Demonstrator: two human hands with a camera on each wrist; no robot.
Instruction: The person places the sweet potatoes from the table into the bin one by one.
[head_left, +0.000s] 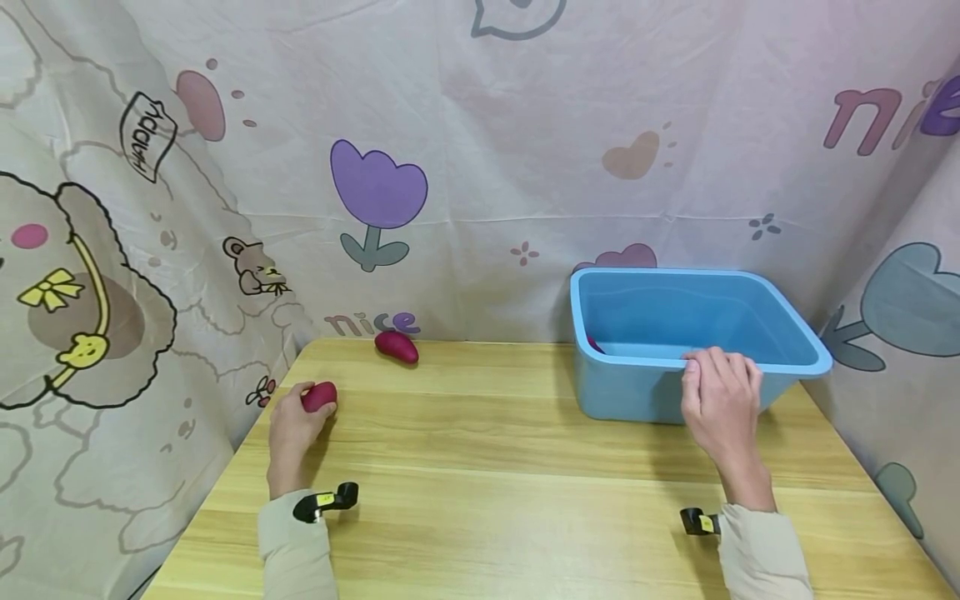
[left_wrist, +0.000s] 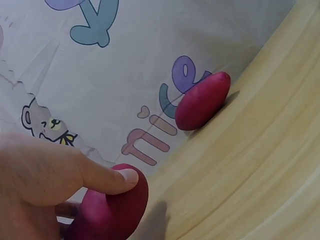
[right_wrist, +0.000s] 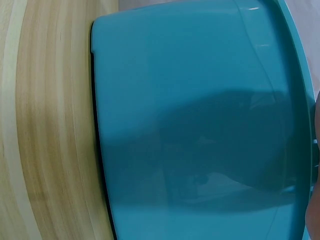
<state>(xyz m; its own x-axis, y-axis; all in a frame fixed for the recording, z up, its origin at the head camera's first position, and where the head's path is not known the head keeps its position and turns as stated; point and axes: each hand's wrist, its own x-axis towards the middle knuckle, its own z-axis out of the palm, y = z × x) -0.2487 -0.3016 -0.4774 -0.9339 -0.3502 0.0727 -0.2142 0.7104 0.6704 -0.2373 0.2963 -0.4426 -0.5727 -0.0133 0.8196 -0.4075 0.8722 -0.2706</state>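
Note:
At the left of the table, my left hand (head_left: 292, 429) grips a purple-red sweet potato (head_left: 321, 397). The left wrist view shows the thumb (left_wrist: 122, 181) lying across its upper end; whether it touches the table is unclear. A second sweet potato (head_left: 397, 347) lies a little beyond it, by the back edge. On the right, my right hand (head_left: 723, 408) holds the near rim of a blue plastic bin (head_left: 630, 392), fingers hooked over the edge. Inside the bin, a bit of something purple-red (head_left: 595, 344) shows at the left; the near wall hides the rest.
The wooden table (head_left: 480, 500) runs up to a printed cloth (head_left: 495, 167) hung behind it and along both sides. The bin stands at the back right, close to the cloth. Small wrist cameras (head_left: 326, 502) are strapped at both sleeves.

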